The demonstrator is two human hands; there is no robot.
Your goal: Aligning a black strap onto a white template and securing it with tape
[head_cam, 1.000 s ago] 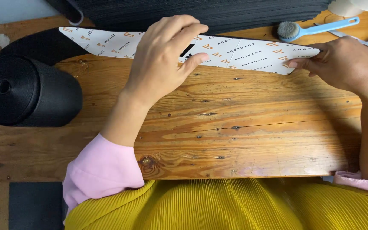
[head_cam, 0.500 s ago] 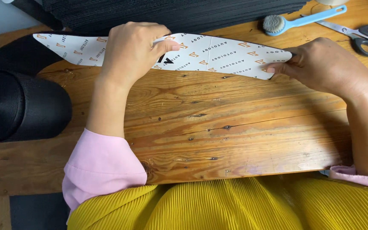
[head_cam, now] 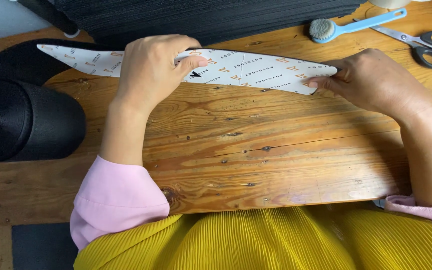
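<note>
A long, pointed white paper piece (head_cam: 256, 70) with small orange and black print lies across the far part of the wooden table (head_cam: 256, 150). My left hand (head_cam: 151, 67) rests over its middle-left, thumb pinching the near edge. At the paper's right tip, my right hand (head_cam: 376, 80) grips it with fingertips. The paper's left point lies over black webbing.
A big roll of black webbing (head_cam: 21, 117) sits at the left edge, its strap curving behind the paper. A dark ribbed mat (head_cam: 206, 17) lies along the back. A blue-handled brush (head_cam: 346, 26) and scissors (head_cam: 418, 42) lie at the far right.
My left hand slid leftward along the paper and its thumb now pinches the near edge. My right hand stays on the right tip. The view shifted slightly.
</note>
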